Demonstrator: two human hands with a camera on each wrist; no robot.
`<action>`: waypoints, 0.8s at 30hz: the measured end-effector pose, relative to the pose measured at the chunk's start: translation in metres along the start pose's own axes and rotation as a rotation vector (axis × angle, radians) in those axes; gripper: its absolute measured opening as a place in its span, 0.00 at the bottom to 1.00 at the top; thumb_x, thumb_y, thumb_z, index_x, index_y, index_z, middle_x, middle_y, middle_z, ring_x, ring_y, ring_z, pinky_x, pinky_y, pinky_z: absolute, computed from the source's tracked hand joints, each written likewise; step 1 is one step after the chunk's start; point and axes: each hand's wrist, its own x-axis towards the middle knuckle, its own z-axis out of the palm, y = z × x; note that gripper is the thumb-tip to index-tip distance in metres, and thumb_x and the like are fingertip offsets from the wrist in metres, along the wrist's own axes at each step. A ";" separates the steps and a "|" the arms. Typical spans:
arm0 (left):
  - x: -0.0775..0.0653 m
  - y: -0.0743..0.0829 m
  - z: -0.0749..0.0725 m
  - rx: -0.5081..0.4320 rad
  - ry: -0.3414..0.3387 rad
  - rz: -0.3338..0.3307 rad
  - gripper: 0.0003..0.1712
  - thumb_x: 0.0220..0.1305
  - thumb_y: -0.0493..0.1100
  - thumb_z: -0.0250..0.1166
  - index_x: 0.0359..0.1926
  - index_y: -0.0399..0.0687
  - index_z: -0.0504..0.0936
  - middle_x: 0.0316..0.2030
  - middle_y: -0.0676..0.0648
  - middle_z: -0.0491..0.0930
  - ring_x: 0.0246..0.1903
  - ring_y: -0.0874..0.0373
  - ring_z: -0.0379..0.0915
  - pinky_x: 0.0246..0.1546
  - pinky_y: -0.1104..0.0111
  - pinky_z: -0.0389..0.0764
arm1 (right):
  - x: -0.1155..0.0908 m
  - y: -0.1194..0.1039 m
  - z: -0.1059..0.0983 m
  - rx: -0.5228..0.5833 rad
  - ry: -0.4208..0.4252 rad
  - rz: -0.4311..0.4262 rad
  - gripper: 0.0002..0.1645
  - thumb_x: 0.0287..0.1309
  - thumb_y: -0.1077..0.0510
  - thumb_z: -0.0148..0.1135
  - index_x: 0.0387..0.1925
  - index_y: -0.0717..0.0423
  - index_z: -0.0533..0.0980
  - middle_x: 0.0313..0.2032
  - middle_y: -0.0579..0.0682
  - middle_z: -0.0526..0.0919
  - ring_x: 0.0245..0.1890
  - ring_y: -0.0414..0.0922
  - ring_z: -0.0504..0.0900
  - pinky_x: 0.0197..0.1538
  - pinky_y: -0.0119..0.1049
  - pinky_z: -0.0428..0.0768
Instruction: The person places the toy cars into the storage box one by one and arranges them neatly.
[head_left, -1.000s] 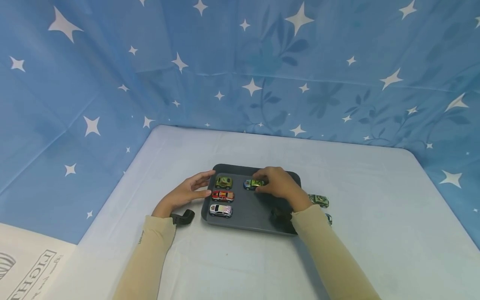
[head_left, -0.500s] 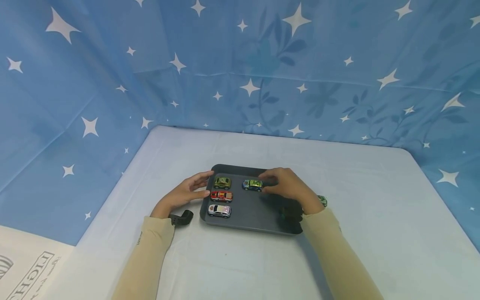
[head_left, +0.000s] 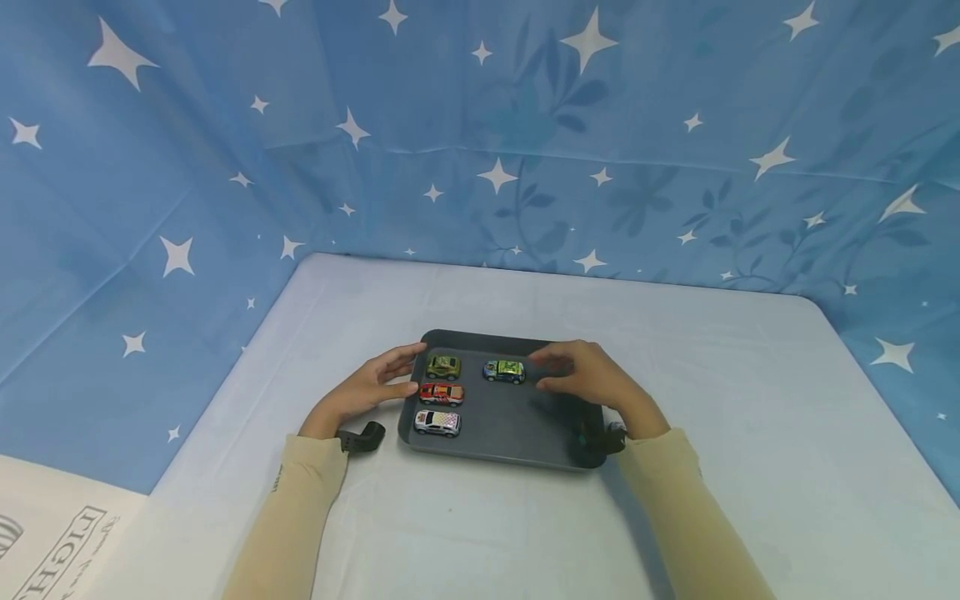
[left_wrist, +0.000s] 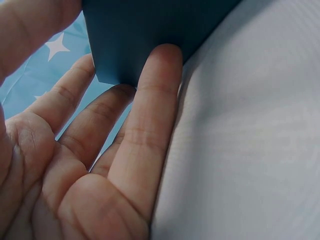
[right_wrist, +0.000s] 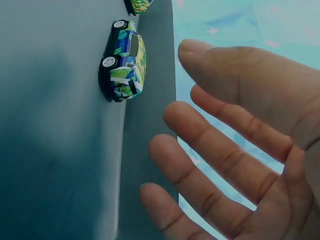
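My left hand (head_left: 372, 385) rests at the left rim of a dark grey tray (head_left: 510, 437), its fingers extended; in the left wrist view the fingertips touch the tray's outer wall. A blue, green and yellow toy car (head_left: 504, 372) sits inside near the far wall. Just to its right, my right hand (head_left: 592, 375) hovers over the tray with thumb and fingers apart and nothing between them. The right wrist view shows a gap between that hand and the toy car (right_wrist: 125, 62). A green toy car (head_left: 444, 367), a red one (head_left: 442, 394) and a white one (head_left: 438, 422) form a column along the tray's left side.
The tray lies on a white-covered table (head_left: 480, 533). A blue curtain (head_left: 450, 100) with white stars stands behind and to the left. A printed cream cloth or paper (head_left: 60, 533) lies at the lower left. My right forearm covers part of the table right of the tray.
My right hand has let go of the blue, green and yellow car and drawn back to the right. Its forearm now hides the cars seen right of the tray. The left hand keeps its place.
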 end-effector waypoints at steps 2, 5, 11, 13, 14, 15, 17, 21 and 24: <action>-0.001 0.001 0.000 -0.006 -0.002 -0.003 0.46 0.76 0.44 0.71 0.84 0.37 0.58 0.82 0.31 0.57 0.79 0.28 0.55 0.79 0.37 0.56 | -0.003 0.002 -0.001 0.026 0.003 0.003 0.24 0.67 0.63 0.75 0.62 0.66 0.83 0.59 0.62 0.87 0.55 0.58 0.86 0.61 0.57 0.85; -0.001 0.001 0.000 -0.004 -0.004 0.001 0.46 0.76 0.44 0.71 0.84 0.37 0.58 0.82 0.31 0.57 0.79 0.28 0.55 0.79 0.36 0.56 | -0.008 0.006 -0.003 0.061 0.005 -0.009 0.25 0.67 0.64 0.75 0.63 0.67 0.83 0.59 0.62 0.87 0.54 0.58 0.86 0.60 0.57 0.85; -0.001 0.000 0.000 0.015 -0.002 0.000 0.47 0.76 0.47 0.71 0.84 0.37 0.58 0.82 0.32 0.57 0.79 0.28 0.55 0.79 0.36 0.57 | -0.016 0.014 -0.006 0.149 0.007 -0.034 0.25 0.68 0.65 0.74 0.63 0.70 0.81 0.60 0.64 0.86 0.55 0.60 0.86 0.60 0.57 0.86; -0.001 -0.001 -0.001 0.020 -0.003 0.001 0.47 0.76 0.48 0.71 0.84 0.38 0.58 0.83 0.32 0.56 0.79 0.27 0.54 0.78 0.36 0.57 | -0.018 0.017 -0.007 0.177 0.011 -0.040 0.25 0.67 0.65 0.74 0.63 0.70 0.81 0.60 0.65 0.86 0.56 0.61 0.86 0.60 0.56 0.86; -0.001 -0.001 -0.001 0.023 -0.004 0.002 0.47 0.76 0.48 0.71 0.85 0.38 0.58 0.83 0.32 0.56 0.79 0.27 0.54 0.78 0.35 0.57 | -0.019 0.018 -0.008 0.192 0.014 -0.043 0.25 0.68 0.66 0.74 0.63 0.71 0.81 0.60 0.65 0.85 0.56 0.61 0.86 0.60 0.55 0.86; -0.001 -0.001 -0.001 0.024 -0.004 0.002 0.47 0.76 0.48 0.71 0.85 0.38 0.58 0.83 0.32 0.56 0.79 0.27 0.54 0.78 0.35 0.57 | -0.020 0.019 -0.008 0.201 0.018 -0.045 0.25 0.67 0.66 0.74 0.63 0.71 0.81 0.60 0.65 0.86 0.56 0.61 0.86 0.60 0.53 0.86; -0.001 -0.001 -0.001 0.022 -0.004 0.005 0.47 0.76 0.48 0.71 0.85 0.38 0.58 0.83 0.32 0.56 0.79 0.27 0.54 0.78 0.35 0.57 | -0.022 0.020 -0.009 0.216 0.027 -0.050 0.25 0.67 0.67 0.74 0.63 0.72 0.81 0.60 0.65 0.86 0.56 0.62 0.86 0.59 0.48 0.86; -0.001 -0.002 -0.001 0.026 -0.003 0.009 0.47 0.76 0.49 0.71 0.85 0.38 0.58 0.83 0.32 0.56 0.79 0.27 0.54 0.78 0.35 0.57 | -0.028 0.021 -0.011 0.255 0.036 -0.056 0.24 0.67 0.68 0.73 0.62 0.73 0.81 0.60 0.67 0.85 0.55 0.64 0.85 0.55 0.39 0.86; -0.001 -0.002 -0.001 0.027 -0.001 0.004 0.47 0.76 0.49 0.71 0.85 0.39 0.58 0.83 0.32 0.56 0.79 0.27 0.54 0.78 0.35 0.58 | -0.032 0.022 -0.012 0.284 0.037 -0.053 0.24 0.67 0.68 0.73 0.63 0.73 0.80 0.61 0.68 0.84 0.56 0.65 0.85 0.55 0.35 0.86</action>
